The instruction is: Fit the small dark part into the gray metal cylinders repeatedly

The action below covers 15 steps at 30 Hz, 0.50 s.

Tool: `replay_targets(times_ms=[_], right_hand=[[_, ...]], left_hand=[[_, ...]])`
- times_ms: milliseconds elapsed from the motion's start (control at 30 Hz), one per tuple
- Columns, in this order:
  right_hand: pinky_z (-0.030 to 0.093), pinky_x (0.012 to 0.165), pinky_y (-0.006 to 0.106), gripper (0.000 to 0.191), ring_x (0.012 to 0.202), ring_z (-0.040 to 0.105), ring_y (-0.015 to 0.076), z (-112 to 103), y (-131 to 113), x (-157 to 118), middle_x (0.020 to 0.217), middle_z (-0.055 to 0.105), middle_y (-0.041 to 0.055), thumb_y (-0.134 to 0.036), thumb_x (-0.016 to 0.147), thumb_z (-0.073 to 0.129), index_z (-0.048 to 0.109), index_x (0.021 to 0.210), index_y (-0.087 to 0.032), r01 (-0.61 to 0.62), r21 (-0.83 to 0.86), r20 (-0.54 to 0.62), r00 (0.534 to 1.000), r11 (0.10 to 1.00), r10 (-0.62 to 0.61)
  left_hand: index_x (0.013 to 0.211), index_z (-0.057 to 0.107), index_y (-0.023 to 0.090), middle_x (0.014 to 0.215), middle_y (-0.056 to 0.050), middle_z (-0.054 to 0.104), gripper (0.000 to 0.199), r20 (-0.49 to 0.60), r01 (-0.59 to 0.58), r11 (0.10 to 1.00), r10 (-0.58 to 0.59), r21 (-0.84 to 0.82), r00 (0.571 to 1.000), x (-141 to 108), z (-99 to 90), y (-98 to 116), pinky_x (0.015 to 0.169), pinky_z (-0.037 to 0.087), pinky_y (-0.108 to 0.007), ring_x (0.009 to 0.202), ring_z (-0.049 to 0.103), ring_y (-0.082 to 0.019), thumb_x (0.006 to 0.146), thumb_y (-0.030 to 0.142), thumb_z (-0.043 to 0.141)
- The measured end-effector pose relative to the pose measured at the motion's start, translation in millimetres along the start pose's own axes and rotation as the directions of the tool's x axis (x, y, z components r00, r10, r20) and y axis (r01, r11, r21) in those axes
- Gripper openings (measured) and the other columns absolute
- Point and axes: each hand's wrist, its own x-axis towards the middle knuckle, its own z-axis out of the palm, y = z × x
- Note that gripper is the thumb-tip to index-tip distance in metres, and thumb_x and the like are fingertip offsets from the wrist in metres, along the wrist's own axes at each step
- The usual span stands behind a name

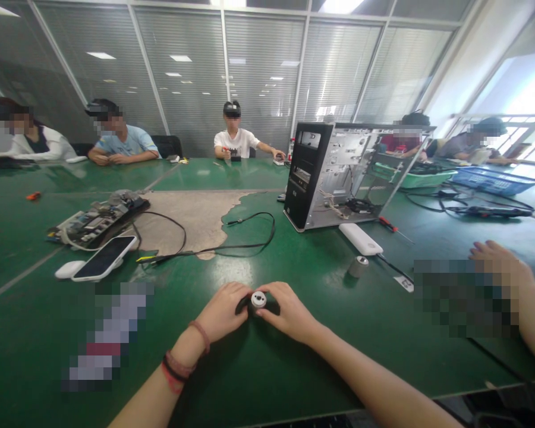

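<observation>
Low over the near middle of the green table [196, 368], both hands meet at a small metal cylinder [258, 300], its round silvery end facing up with small dark holes in it. My left hand [225, 309], with bands on the wrist, closes on its left side. From the right, my right hand [289, 312] pinches it between thumb and fingers. Dark patches show between the fingers and the cylinder; I cannot tell whether they are a part or shadow. A similar metal cylinder [358, 267] stands apart, to the right and farther back.
Behind stands an open computer case [307, 178], with a white power bank [360, 239] and a screwdriver [389, 224] nearby. Left lie a phone [106, 257], a circuit board assembly [100, 220] and a black cable [214, 246]. Another person's hand [502, 261] reaches in at right; co-workers sit across.
</observation>
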Motion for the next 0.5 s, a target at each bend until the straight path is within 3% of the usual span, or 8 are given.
replay_targets(times_ms=[167,267,367,500], right_hand=[[0.040,0.087,0.039,0.031,0.095,0.057,0.0223,0.8,-2.5,-1.2,0.100,0.064,0.0070,-0.030,0.080,0.062,0.053,0.108,-0.021,0.099,-0.041,-0.078,0.992,0.994,-0.102],[0.040,0.087,0.040,0.030,0.094,0.057,0.0235,-12.7,-0.9,-0.3,0.100,0.064,0.0079,-0.031,0.080,0.061,0.054,0.108,-0.021,0.091,-0.121,-0.196,0.974,0.988,-0.113],[0.042,0.085,0.040,0.028,0.096,0.057,0.0254,-42.9,6.8,-5.2,0.101,0.064,0.0094,-0.036,0.082,0.058,0.055,0.106,-0.021,-0.075,-0.194,-0.394,0.919,0.978,-0.008],[0.044,0.081,0.037,0.038,0.090,0.060,0.0244,-96.0,31.3,-32.2,0.098,0.065,0.0071,-0.049,0.080,0.055,0.056,0.105,-0.021,-0.360,-0.222,-0.577,0.798,0.906,0.175]], left_hand=[[0.099,0.059,0.020,0.095,-0.006,0.063,0.026,-0.040,0.003,0.999,-0.002,0.033,0.999,0.2,2.3,0.6,0.086,0.043,-0.036,0.092,0.056,-0.022,0.077,0.009,0.049],[0.100,0.058,0.019,0.096,-0.006,0.062,0.026,-0.050,0.008,0.999,-0.006,0.051,0.999,-0.3,0.9,-0.5,0.086,0.043,-0.035,0.094,0.056,-0.022,0.078,0.009,0.048],[0.099,0.057,0.019,0.097,-0.006,0.061,0.025,-0.077,0.022,0.998,-0.017,0.059,0.997,-1.4,-0.2,-3.5,0.087,0.044,-0.035,0.094,0.056,-0.021,0.078,0.010,0.047],[0.094,0.057,0.019,0.096,-0.005,0.061,0.021,-0.080,0.026,0.997,-0.020,0.074,0.997,-2.9,0.1,-5.2,0.086,0.044,-0.035,0.092,0.055,-0.021,0.078,0.010,0.048]])
